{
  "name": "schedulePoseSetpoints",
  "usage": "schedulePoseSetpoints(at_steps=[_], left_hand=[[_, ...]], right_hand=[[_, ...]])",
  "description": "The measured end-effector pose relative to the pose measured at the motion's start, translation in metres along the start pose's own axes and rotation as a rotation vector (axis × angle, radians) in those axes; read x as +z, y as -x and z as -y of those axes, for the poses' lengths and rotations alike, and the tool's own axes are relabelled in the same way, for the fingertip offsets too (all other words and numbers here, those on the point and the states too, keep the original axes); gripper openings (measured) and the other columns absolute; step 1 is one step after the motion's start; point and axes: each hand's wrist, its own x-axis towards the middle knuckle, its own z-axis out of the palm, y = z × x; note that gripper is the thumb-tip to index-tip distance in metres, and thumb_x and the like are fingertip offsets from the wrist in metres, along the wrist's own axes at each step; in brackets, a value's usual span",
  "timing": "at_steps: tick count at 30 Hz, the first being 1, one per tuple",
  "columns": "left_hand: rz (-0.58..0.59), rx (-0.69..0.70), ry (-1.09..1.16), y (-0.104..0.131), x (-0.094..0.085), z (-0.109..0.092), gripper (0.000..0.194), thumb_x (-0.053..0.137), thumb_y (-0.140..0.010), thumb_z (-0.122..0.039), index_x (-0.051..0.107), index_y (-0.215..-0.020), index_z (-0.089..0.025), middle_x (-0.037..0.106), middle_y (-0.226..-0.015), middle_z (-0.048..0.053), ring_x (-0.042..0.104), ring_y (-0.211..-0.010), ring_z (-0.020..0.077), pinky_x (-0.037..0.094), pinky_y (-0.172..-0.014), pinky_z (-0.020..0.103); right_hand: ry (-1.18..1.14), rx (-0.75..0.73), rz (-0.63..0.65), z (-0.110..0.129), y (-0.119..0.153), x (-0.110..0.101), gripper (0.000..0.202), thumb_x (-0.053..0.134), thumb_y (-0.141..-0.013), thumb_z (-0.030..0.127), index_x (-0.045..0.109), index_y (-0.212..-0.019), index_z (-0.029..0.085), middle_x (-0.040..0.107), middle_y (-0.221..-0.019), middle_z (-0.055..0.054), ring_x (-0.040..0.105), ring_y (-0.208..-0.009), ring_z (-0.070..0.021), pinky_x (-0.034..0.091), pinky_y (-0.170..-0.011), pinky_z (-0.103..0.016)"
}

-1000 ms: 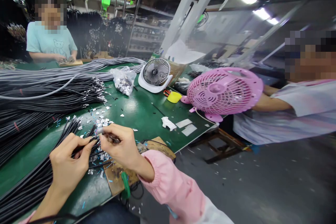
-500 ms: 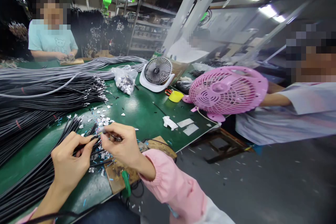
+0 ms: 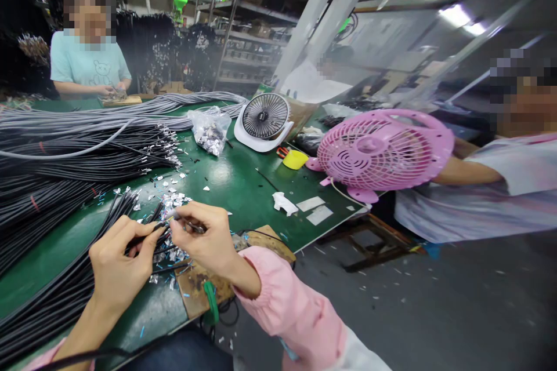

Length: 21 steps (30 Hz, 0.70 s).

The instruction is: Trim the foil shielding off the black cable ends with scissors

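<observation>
Head view: black cable tip between left hand and right hand.

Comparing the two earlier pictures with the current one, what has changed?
The whole scene, including the pink fan, has shifted slightly right in the picture, suggesting a small head turn left. Nothing was visibly taken up or let go: the left hand still pinches a black cable, the right hand a small metal tool.

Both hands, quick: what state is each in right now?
Left hand: closed, pinching a black cable.
Right hand: closed on a small tool, mostly hidden.
</observation>
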Motion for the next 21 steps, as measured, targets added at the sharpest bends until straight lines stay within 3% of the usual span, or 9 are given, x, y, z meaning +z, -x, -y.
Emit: schedulePoseSetpoints(at_steps=[4, 7, 10, 12, 15, 17, 21], left_hand=[[0.009, 0.011, 0.026, 0.000, -0.002, 0.001, 0.013, 0.069, -0.083, -0.016, 0.065, -0.072, -0.022, 0.052, -0.059, -0.008, 0.044, -0.048, 0.0063, 0.033, -0.045, 0.022], [0.107, 0.038, 0.106, -0.005, -0.007, 0.003, 0.012, 0.068, -0.082, -0.015, 0.068, -0.073, -0.022, 0.056, -0.059, -0.007, 0.049, -0.050, 0.0069, 0.038, -0.048, 0.020], [0.246, 0.038, 0.200, -0.013, -0.013, 0.005, 0.012, 0.068, -0.081, -0.015, 0.071, -0.073, -0.023, 0.062, -0.059, -0.006, 0.054, -0.050, 0.0078, 0.040, -0.048, 0.019], [0.292, 0.002, 0.236, -0.018, -0.016, 0.005, 0.012, 0.067, -0.080, -0.017, 0.073, -0.071, -0.023, 0.063, -0.057, -0.005, 0.053, -0.048, 0.0086, 0.039, -0.045, 0.020], [0.304, -0.081, 0.256, -0.022, -0.018, 0.005, 0.016, 0.065, -0.079, -0.023, 0.073, -0.066, -0.023, 0.062, -0.054, -0.003, 0.053, -0.046, 0.0103, 0.038, -0.043, 0.021], [0.297, -0.136, 0.260, -0.023, -0.018, 0.003, 0.018, 0.064, -0.079, -0.025, 0.072, -0.063, -0.023, 0.062, -0.054, -0.003, 0.053, -0.046, 0.0108, 0.039, -0.043, 0.021], [0.263, -0.219, 0.260, -0.024, -0.018, 0.001, 0.019, 0.064, -0.076, -0.028, 0.069, -0.058, -0.023, 0.060, -0.050, -0.004, 0.050, -0.043, 0.0097, 0.037, -0.040, 0.020]], right_hand=[[-0.183, 0.334, 0.054, 0.001, -0.007, -0.003, 0.007, 0.059, -0.060, 0.023, 0.062, -0.057, 0.018, 0.049, -0.047, 0.005, 0.040, -0.044, -0.0075, 0.036, -0.046, -0.022], [-0.433, 0.679, 0.248, -0.003, -0.014, -0.008, 0.003, 0.059, -0.053, 0.021, 0.059, -0.054, 0.018, 0.043, -0.039, 0.008, 0.033, -0.038, -0.0051, 0.026, -0.039, -0.019], [-0.573, 0.830, 0.406, -0.007, -0.019, -0.010, 0.004, 0.058, -0.051, 0.021, 0.059, -0.052, 0.017, 0.044, -0.036, 0.008, 0.027, -0.033, -0.0038, 0.019, -0.035, -0.018], [-0.571, 0.824, 0.410, -0.007, -0.019, -0.009, 0.005, 0.059, -0.052, 0.021, 0.059, -0.052, 0.017, 0.045, -0.036, 0.007, 0.028, -0.034, -0.0040, 0.019, -0.035, -0.018], [-0.505, 0.717, 0.284, -0.004, -0.016, -0.006, 0.004, 0.063, -0.055, 0.020, 0.062, -0.057, 0.016, 0.047, -0.040, 0.008, 0.035, -0.038, -0.0046, 0.024, -0.039, -0.018], [-0.495, 0.626, 0.217, -0.001, -0.015, -0.006, 0.011, 0.066, -0.057, 0.020, 0.068, -0.067, 0.016, 0.058, -0.050, 0.005, 0.043, -0.044, -0.0060, 0.029, -0.042, -0.018], [-0.558, 0.543, 0.243, 0.003, -0.013, -0.009, 0.031, 0.073, -0.058, 0.023, 0.073, -0.088, 0.016, 0.074, -0.075, -0.002, 0.056, -0.055, -0.0100, 0.040, -0.048, -0.019]])
